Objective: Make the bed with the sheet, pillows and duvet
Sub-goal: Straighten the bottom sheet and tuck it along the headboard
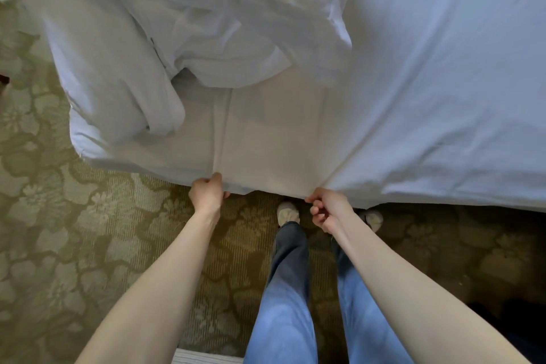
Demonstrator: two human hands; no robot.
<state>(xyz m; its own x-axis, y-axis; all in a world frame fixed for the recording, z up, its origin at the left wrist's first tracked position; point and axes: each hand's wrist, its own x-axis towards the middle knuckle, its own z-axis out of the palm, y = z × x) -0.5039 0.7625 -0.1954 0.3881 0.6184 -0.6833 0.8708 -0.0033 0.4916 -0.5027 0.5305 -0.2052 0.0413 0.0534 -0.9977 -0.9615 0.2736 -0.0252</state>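
The job looks early. The white sheet point(428, 83) lies smooth over the bed from twelve round to three o'clock, but its near edge hangs loose at the side of the mattress point(274, 133), not tucked. Both hands work that edge at about six o'clock. The left hand point(207, 193) has its grip closed round the hem, thumb on top. The right hand point(328, 210), just beside it toward four o'clock, pinches the sheet between thumb and forefinger, the other fingers curled under. Creases run from this pinch up toward two o'clock, so the cloth seems pulled taut.

The duvet point(206, 23) is bunched in a heap from ten to twelve o'clock. A pillow-like roll point(124, 91) slumps over the bed corner at nine o'clock. Tucking, pillows and spreading the duvet seem left to do.

No containers show; only patterned carpet point(74, 230) lies below.
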